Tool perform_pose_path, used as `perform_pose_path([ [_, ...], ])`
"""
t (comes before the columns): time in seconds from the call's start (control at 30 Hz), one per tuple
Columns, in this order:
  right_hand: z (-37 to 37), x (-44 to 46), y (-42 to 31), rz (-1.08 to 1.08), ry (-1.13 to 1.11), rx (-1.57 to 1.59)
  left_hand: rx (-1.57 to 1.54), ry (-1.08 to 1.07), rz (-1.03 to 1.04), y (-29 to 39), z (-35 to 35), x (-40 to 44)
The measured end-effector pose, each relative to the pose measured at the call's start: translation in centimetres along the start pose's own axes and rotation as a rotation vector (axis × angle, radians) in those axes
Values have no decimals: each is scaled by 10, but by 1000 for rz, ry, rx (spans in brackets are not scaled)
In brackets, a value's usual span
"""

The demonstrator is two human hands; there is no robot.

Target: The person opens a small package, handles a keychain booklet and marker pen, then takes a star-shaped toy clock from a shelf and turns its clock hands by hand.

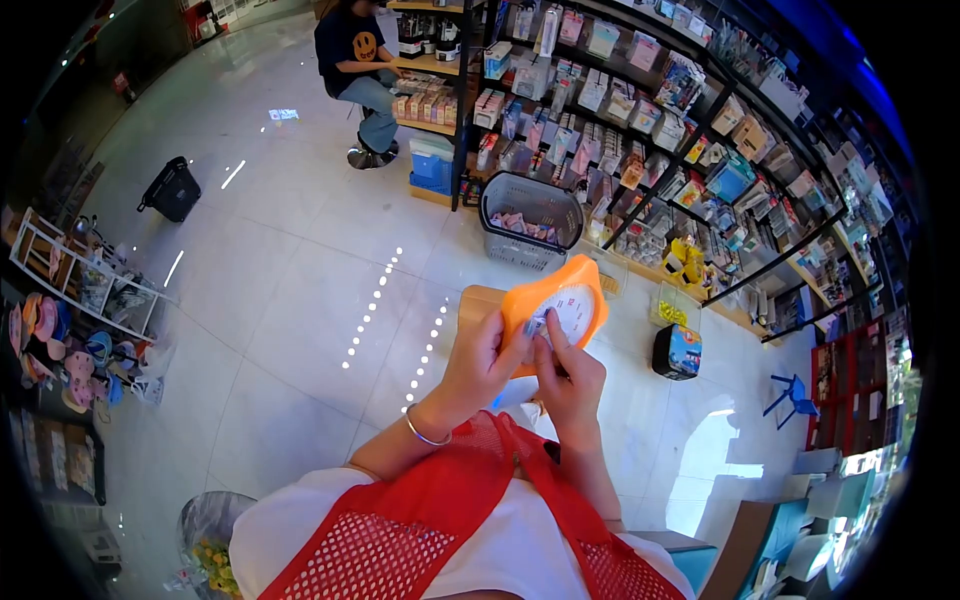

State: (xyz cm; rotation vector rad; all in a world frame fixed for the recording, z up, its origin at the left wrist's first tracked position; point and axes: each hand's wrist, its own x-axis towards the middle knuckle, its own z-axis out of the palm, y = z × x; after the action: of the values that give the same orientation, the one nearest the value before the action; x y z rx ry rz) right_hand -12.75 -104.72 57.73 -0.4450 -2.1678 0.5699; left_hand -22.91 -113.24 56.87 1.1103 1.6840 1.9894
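Observation:
In front of my chest I hold an orange object with a round white dial (572,303). It is tilted, and small markings run around its face. My left hand (478,358), with a silver bangle at the wrist, grips its lower left side, the thumb lying over the dial. My right hand (572,382) is closed at the dial's lower edge. Its index finger and thumb pinch close to the left thumb, by a small shiny bit I cannot make out. Behind the orange object, a brown surface (478,304) shows in part.
A grey basket (531,252) stands before tall shelves of packaged goods (600,95). A dark box (677,352), a tub of yellow items (671,309) and a blue stool (792,396) are at right. A seated person (362,60) is by the shelves; a black bin (171,190) is at left.

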Motion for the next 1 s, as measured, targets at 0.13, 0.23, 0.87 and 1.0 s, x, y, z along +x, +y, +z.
perform_pose_path([
  [0.13,-11,5,2,-72,-55,-32,-4,44,50,1,5,0],
  [0.23,-9,9,4,-104,-83,14,23,85,54,-6,1,-1],
  [0.87,0,9,5,-276,24,51,-19,129,77,14,-3,-2],
  [1.0,-5,7,4,-254,22,30,-22,95,70,11,0,-2],
])
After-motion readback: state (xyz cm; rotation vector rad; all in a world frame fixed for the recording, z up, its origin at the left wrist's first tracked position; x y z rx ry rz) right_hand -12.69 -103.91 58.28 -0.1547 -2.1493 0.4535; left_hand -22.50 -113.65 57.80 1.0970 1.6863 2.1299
